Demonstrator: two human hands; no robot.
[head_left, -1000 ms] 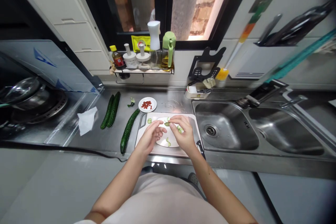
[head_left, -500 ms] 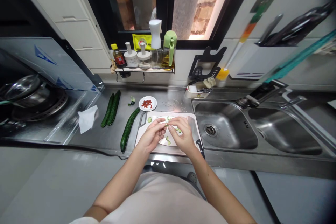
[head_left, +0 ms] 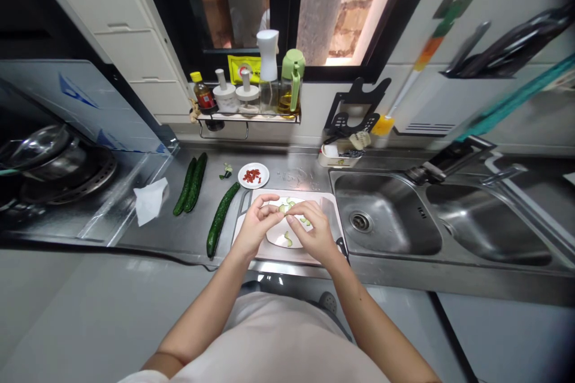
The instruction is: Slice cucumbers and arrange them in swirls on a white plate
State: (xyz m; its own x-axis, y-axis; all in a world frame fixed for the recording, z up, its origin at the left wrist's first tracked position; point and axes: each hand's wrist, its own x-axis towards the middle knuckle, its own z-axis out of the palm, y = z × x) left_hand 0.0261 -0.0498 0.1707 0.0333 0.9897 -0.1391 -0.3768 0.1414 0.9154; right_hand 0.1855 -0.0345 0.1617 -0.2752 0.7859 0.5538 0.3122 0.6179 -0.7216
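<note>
Over a white oval plate (head_left: 275, 236) my two hands meet, fingertips close together. A pale green cucumber slice (head_left: 282, 208) shows at the fingertips of my left hand (head_left: 257, 224), which pinches it. My right hand (head_left: 314, 230) is closed in a pinch at the slice's right side; its fingers partly hide the grip. Thin cucumber pieces (head_left: 288, 239) lie on the plate below. The plate rests on a pale cutting board (head_left: 305, 256), and a knife with a black handle (head_left: 342, 248) lies along the board's right side.
Whole cucumbers (head_left: 221, 218) lie left of the board. Behind it stand a small white dish (head_left: 266, 175) of red chopped pieces and some green scraps (head_left: 226, 172). A white tissue (head_left: 150, 200) lies farther left. A double sink (head_left: 381, 221) is at the right.
My left hand has shifted slightly left and up, its index finger more raised. The pale slice at the fingertips shows more clearly. My right hand stays nearly in place.
</note>
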